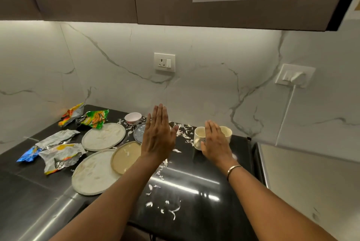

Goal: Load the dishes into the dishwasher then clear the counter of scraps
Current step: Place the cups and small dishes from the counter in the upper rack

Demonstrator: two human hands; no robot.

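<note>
both bare forearms reach forward side by side, the left hand and right hand held flat, backs up, fingers straight and close together, thumbs angled inward, a thin bangle behind the right fingers at the wrist.

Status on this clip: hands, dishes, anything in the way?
Left hand, right hand open, empty. Plates, bowl, cups on counter, not loaded. Wrappers, scraps scattered around.

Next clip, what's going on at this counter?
A person holds the left hand and right hand open and flat above the black counter, gripping nothing. Dirty plates, a small bowl and two cups sit on it, with torn wrappers at the left and white scraps scattered about.
</note>
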